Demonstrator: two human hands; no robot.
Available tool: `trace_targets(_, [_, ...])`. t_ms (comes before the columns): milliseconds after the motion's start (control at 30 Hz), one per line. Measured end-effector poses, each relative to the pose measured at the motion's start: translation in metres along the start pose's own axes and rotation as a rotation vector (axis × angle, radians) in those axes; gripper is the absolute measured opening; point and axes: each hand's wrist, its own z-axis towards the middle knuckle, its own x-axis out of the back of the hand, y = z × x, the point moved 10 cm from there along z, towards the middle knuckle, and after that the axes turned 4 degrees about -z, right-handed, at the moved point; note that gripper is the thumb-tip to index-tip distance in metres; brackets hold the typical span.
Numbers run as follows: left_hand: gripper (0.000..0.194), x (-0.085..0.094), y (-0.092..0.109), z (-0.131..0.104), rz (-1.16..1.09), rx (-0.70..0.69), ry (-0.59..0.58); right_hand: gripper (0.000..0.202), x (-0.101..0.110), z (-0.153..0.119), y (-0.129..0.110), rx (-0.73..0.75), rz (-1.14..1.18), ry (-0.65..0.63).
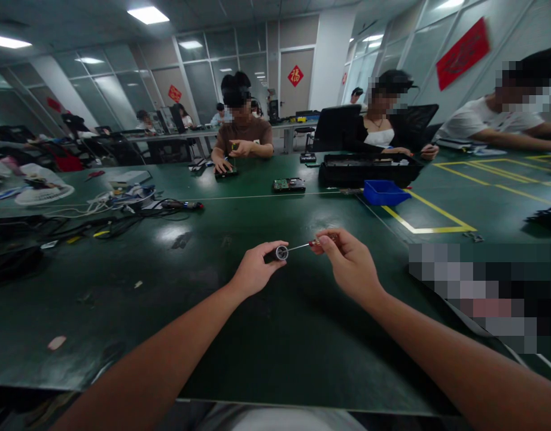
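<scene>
My left hand (256,267) is closed around a small black cylindrical part (281,253), whose round, light-rimmed end faces me. Its exact kind I cannot make out. In my right hand (353,263) is a screwdriver (317,242) with a reddish handle, gripped between thumb and fingers. The thin metal shaft points left, and its tip meets or lies right beside the rim of the black part. Both hands are held over the green tabletop (275,335), near the middle of the view.
Cables (122,206) lie tangled at the left. Across the table are a circuit-board device (288,184), a blue bin (385,192) and a long black housing (369,170). One person (243,131) works opposite; others sit at the right. Yellow tape (441,229) marks the right side.
</scene>
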Motion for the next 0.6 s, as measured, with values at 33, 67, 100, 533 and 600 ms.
trace_targets(33, [0.042,0.000,0.000,0.000,0.000,-0.001,0.002,0.026,0.001,0.000,0.000,-0.003,-0.021,0.014])
trace_targets(67, [0.042,0.000,0.001,0.000,0.001,-0.002,0.003,0.026,0.003,0.000,-0.001,-0.006,-0.044,0.023])
trace_targets(100, [0.043,0.001,0.001,0.000,0.003,-0.001,0.004,0.026,0.004,0.000,-0.001,-0.011,-0.067,0.031])
trace_targets(533, [0.041,0.002,0.005,-0.001,0.131,-0.076,0.005,0.017,-0.007,-0.012,-0.042,0.314,-0.332,-0.082])
trace_targets(600, [0.040,0.003,0.006,-0.001,0.143,-0.086,0.012,0.018,-0.012,-0.015,-0.047,0.358,-0.375,-0.112])
